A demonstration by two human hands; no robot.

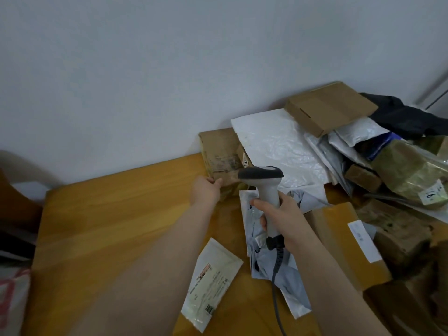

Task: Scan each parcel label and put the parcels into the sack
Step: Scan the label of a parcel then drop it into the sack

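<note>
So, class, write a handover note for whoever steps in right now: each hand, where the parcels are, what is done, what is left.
Left hand grips the near corner of the brown box by the wall.
Right hand holds the scanner, head towards that box.
A mailer and a grey bag lie on the table near the arms; the pile is at right.
Done: cannot tell from this view.
Left: scan this box, sack it, then the rest.
</note>
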